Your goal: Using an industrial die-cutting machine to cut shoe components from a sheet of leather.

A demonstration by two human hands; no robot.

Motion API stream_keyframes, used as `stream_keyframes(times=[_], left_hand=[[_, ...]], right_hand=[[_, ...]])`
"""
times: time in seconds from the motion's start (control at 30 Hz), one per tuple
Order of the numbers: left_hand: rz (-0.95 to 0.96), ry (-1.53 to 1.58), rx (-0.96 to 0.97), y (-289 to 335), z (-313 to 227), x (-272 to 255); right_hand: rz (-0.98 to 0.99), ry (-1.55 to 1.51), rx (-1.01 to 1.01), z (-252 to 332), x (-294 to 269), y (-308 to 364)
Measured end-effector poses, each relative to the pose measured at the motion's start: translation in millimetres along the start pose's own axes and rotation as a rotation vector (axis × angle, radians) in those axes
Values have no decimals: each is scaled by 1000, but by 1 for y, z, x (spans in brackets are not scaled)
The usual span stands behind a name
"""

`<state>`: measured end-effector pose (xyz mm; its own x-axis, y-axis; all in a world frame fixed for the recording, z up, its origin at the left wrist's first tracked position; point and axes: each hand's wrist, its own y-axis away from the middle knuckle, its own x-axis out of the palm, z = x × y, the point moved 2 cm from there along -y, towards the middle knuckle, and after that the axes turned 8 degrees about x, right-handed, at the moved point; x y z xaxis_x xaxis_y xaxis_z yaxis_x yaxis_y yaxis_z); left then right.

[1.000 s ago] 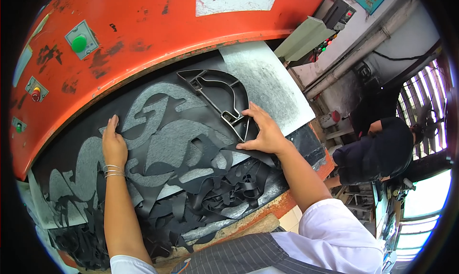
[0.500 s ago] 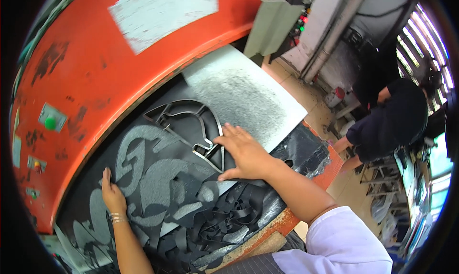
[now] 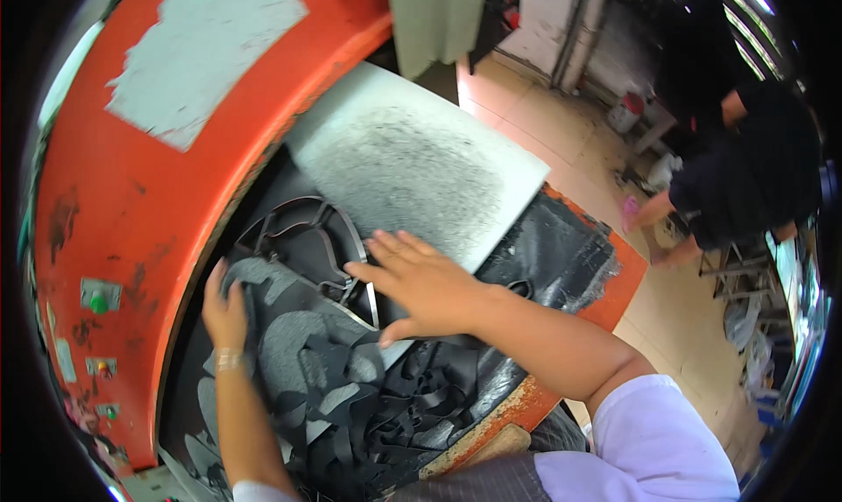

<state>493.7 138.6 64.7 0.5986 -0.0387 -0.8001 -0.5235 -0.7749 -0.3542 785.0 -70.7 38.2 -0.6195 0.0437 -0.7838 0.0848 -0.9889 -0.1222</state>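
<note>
A steel cutting die (image 3: 338, 252), a curved outline with inner blades, lies on a black sheet of material (image 3: 307, 230) beside the orange press. My right hand (image 3: 421, 287) is spread flat, its fingertips touching or just over the die's right side. At the die's left, my left hand (image 3: 225, 313) has its thumb apart from the fingers, against the edge of the cut black sheet. Between my arms lie grey-backed cut pieces (image 3: 289, 344) and a heap of black offcut strips (image 3: 417, 397).
The orange press head (image 3: 237, 125), with a green button (image 3: 98, 302), rises along the left. A white cutting board (image 3: 412, 169) extends toward the back right. A person in dark clothes (image 3: 745, 169) bends over at the far right, near stools.
My left hand has moved up toward the die, and the cut sheet beside it looks bunched. My right hand stays spread by the die. The whole view has shifted.
</note>
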Motion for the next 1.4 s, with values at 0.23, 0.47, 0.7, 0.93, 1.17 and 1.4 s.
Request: stream_keyframes(times=[0.23, 0.47, 0.7, 0.93, 1.17, 1.4], left_hand=[[101, -330, 108, -16, 23, 41], [-7, -274, 110, -5, 25, 44], [11, -232, 80, 14, 25, 44], [-22, -211, 61, 15, 30, 42], [-5, -225, 50, 17, 27, 51], [-52, -249, 92, 20, 32, 55]], right_hand=[[-380, 183, -223, 43, -49, -28], [189, 646, -1023, 75, 13, -144], [263, 588, -1122, 87, -1, -142], [128, 493, 79, 81, -26, -91], [-29, 237, 436, 26, 15, -99], [94, 69, 505, 18, 34, -94]])
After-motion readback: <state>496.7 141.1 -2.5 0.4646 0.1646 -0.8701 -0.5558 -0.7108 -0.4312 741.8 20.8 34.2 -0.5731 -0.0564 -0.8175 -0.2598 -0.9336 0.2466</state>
